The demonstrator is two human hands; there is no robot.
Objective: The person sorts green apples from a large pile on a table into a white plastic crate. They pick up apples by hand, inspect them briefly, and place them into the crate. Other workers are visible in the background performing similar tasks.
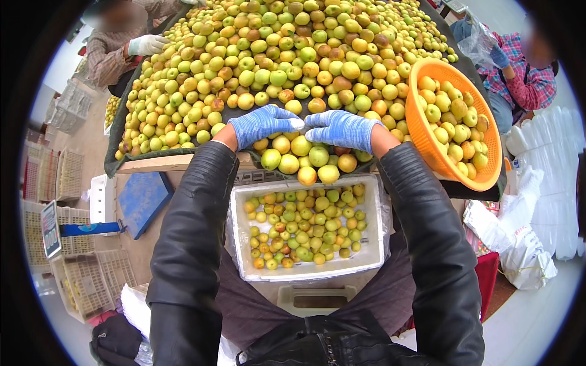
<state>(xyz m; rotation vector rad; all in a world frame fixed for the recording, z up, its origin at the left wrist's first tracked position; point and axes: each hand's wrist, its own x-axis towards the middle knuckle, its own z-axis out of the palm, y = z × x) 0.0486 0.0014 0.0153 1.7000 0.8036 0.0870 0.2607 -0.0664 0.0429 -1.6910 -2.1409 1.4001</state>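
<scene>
Yellow-green, round jujube-like fruits (pixel 256 55), some with reddish-brown patches, cover a dark-lined table in a large pile. At its near edge, my left hand (pixel 266 126) and my right hand (pixel 341 130) wear blue gloves with white fingertips. Their fingertips point towards each other and nearly meet above the fruits, palms turned down. Whether a fruit lies under either palm is hidden. Just below my hands, fruits bulge over the table edge. Beneath that edge, a white foam box (pixel 311 274) holds a layer of similar fruits. An orange plastic basket (pixel 492 178), filled with yellower fruits, leans at the right.
A co-worker's white-gloved hand (pixel 149 45) touches the pile at upper left. Another co-worker (pixel 526 78) holds a clear bag at upper right. A wooden table edge (pixel 155 164), a blue platform scale (pixel 143 201) and plastic crates (pixel 87 279) stand left; white sacks (pixel 522 238) lie right.
</scene>
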